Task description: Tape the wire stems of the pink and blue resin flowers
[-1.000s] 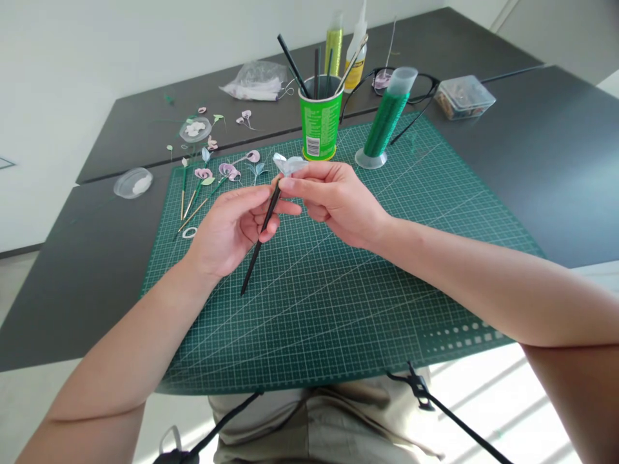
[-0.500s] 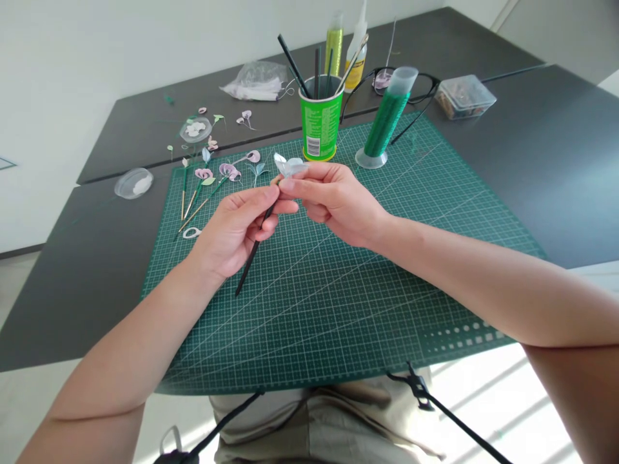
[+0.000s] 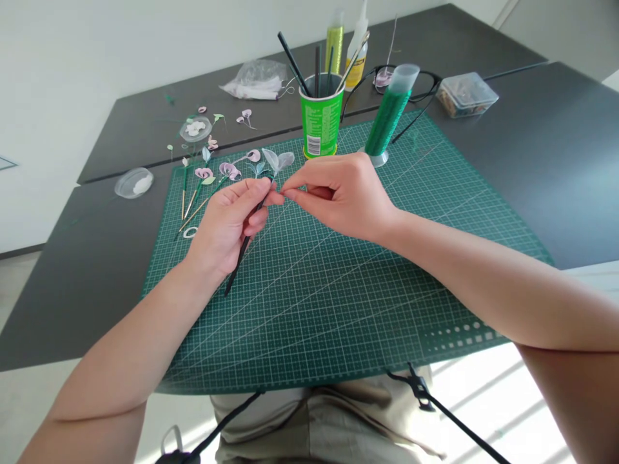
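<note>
L hand [image 3: 232,216] pinching black stick [image 3: 238,263] w/ pale petals [image 3: 278,161], R hand's [image 3: 345,193] fingertips pressed together, green cup [image 3: 322,125] full of sticks, clear dish [image 3: 195,129] w/ white pieces

Above the green cutting mat [image 3: 348,296], the left hand [image 3: 217,222] grips a black stick [image 3: 236,267] slanting toward seven o'clock, pale petals [image 3: 278,161] at its upper end. The right hand [image 3: 348,193] pinches finger and thumb together just beside it; any thread between them is too fine to tell. From the right hand, the green cup [image 3: 320,122] stands at eleven o'clock, the green spool [image 3: 388,122] at one, the clear box [image 3: 467,95] at two.
</note>
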The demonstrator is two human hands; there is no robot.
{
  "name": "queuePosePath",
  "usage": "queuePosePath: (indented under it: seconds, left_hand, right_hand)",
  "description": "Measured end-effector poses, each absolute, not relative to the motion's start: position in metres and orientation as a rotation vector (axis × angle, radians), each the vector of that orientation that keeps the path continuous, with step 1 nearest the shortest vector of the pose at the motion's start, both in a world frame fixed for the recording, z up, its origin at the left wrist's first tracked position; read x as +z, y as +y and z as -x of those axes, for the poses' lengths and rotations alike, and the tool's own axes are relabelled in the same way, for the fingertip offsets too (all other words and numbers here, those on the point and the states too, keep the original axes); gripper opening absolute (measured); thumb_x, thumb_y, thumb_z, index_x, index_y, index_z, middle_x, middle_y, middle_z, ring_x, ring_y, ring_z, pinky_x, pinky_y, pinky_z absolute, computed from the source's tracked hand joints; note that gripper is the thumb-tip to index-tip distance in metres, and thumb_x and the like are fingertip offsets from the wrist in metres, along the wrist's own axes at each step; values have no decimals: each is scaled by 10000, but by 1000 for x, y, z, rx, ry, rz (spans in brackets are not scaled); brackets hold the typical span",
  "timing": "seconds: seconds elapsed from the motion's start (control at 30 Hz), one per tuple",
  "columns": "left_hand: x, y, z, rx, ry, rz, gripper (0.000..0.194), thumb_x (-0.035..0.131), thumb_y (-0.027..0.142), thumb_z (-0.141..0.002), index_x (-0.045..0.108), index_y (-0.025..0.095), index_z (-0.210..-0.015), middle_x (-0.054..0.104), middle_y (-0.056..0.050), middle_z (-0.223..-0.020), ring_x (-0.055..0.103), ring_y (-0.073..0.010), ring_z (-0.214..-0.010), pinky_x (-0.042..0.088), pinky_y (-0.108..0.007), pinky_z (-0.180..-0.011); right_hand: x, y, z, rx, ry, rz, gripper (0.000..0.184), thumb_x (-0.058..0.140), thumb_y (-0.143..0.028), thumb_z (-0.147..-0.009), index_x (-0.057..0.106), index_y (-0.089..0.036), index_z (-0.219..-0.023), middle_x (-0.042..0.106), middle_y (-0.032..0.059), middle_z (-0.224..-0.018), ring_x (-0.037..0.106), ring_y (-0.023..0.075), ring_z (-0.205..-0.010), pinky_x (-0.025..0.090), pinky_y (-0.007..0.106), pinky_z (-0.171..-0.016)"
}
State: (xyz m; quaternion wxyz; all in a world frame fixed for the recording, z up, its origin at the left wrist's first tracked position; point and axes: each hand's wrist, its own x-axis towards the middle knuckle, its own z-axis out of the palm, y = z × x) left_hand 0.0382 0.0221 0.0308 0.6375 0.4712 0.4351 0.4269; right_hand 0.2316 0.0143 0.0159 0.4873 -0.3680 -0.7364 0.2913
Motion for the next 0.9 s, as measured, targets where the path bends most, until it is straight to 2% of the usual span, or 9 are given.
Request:
queuePosePath:
  seconds: [0.17,0.4,0.67,0.77,0.9]
  left_hand:
    - [34,25,-35,862,1023,-1168,238,777,190,-923,722,135,-698,722,-19,-730,383,-5,-438,268,-111,-361]
    - [31,30,-30,732,1017,-1118,129,801,224,-886,766,143,-792,708,-8,-720,366,-7,-425,237,-117,-347]
    - [32,29,-33,645,952,-938,178,796,172,-908,743,123,-746,655,2,-679,334,17,-407,241,-68,-337]
    - [34,28,-33,642,953,-877,203,765,144,-926,731,119,-728,642,5,-670,324,23,-397,238,-63,-335]
    - [33,29,-32,622,960,-912,173,800,157,-893,734,123,-737,650,4,-675,318,22,-399,226,-75,-340]
  right_hand:
    - [30,11,-240,850,-1665,828,148,771,-170,-906,765,-179,-758,502,-29,-590,325,94,-566,239,300,-540]
    - [41,12,-247,996,-1602,795,207,856,-332,-877,782,-171,-769,541,-35,-584,319,68,-558,217,250,-489]
    - [49,10,-254,1096,-1700,708,204,843,-273,-878,793,-153,-721,644,-9,-622,447,66,-565,255,226,-486]
    - [53,10,-258,1135,-1732,663,250,836,-243,-874,773,-145,-654,624,-16,-572,441,53,-535,257,208,-474]
    - [55,9,-260,1146,-1743,707,207,825,-119,-840,768,-136,-642,609,-41,-559,439,30,-523,254,184,-487]
